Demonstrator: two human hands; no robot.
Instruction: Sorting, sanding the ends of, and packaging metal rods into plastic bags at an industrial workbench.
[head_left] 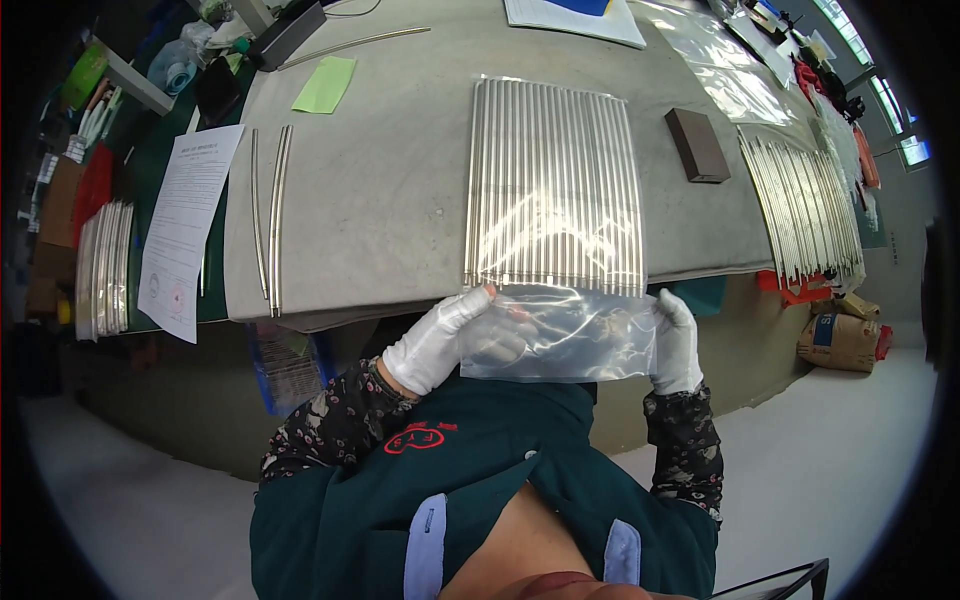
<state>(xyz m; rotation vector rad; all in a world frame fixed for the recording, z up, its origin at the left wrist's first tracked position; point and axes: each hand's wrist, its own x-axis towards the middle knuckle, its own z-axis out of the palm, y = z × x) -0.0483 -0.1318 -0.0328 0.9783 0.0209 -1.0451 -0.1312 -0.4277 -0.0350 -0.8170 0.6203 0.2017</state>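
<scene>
A clear plastic bag (560, 345) holds a flat row of several shiny metal tubes (555, 180), lying side by side on the grey-covered table. Its unfilled end hangs over the table's front edge toward me. My left hand (430, 345), in a white glove with bare fingertips, pinches the bag's left edge; its fingers show through the film underneath. On the opposite side, my white-gloved right hand (677, 345) closes around the bag's right edge, with part of its fingers hidden.
Loose metal tubes (278, 220) lie at the left, near a printed sheet (190, 225) and a green paper (325, 84). A dark brown block (697, 146) sits right of the bag. More tubes (800, 205) are at far right, bagged tubes (104, 268) at far left.
</scene>
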